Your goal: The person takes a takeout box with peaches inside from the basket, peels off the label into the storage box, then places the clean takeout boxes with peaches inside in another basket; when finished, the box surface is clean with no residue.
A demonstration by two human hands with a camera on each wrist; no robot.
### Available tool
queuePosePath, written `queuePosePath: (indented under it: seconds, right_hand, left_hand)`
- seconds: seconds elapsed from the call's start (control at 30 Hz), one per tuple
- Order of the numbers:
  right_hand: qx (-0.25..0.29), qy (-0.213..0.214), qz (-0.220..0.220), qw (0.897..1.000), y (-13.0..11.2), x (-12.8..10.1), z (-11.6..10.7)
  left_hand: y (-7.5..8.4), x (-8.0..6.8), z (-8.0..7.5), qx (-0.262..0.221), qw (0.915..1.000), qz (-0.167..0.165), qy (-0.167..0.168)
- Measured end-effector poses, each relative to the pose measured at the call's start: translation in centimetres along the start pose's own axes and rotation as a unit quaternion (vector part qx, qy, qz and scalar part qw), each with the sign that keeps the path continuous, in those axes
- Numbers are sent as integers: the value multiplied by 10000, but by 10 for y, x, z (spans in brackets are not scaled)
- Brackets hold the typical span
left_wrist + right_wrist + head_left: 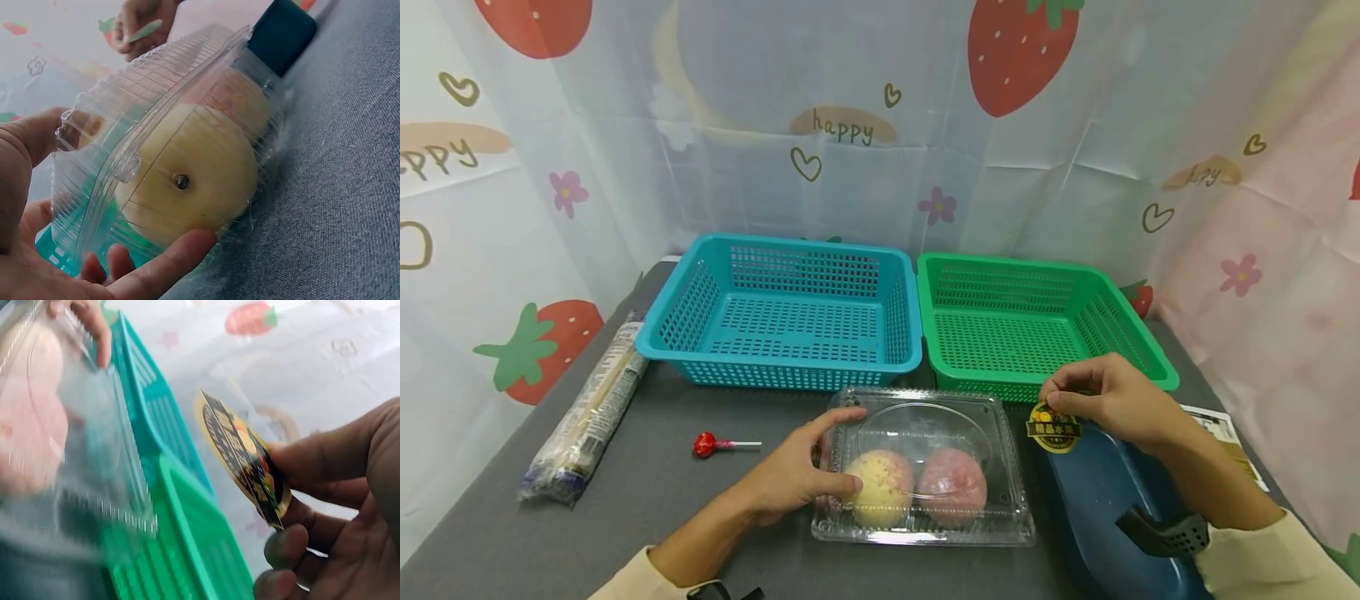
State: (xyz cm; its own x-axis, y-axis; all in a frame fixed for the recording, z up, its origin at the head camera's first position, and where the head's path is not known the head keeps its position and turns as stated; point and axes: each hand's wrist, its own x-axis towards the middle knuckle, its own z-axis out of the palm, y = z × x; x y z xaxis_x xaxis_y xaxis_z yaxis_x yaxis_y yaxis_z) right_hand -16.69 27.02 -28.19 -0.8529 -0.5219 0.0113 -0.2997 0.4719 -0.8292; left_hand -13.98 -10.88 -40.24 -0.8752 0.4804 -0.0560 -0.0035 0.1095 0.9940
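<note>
- My left hand (790,479) grips the left end of the clear clamshell box (925,467), thumb and fingers curled around it.
- The box sits closed on the grey table (647,492), in front of the blue basket (790,312) and green basket (1037,325), with two peaches (880,487) inside.
- My right hand (1112,400) pinches a black-and-gold sticker (1054,427), held just right of the box.
</note>
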Motion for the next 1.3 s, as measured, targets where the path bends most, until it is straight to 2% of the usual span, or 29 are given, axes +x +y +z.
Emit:
queuePosePath:
  seconds: [0.17,0.67,0.97,1.2,1.3]
  right_hand:
    - [157,-258,-29,9995,21,-11,-11]
    - [841,-514,149,9950,73,-33,-25]
    - [803,-553,433,9943,103,-38,-21]
    - [541,-649,925,9921,121,-41,-16]
    - [402,-723,1000,9916,126,-41,-13]
  left_hand:
    - [0,0,0,-31,10000,50,-24]
    - [1,0,-1,-25,10000,68,-69]
    - [1,-1,-1,-107,9999,44,-82]
    - [2,-1,-1,-133,9999,49,-97]
    - [2,-2,-1,-148,9998,55,-109]
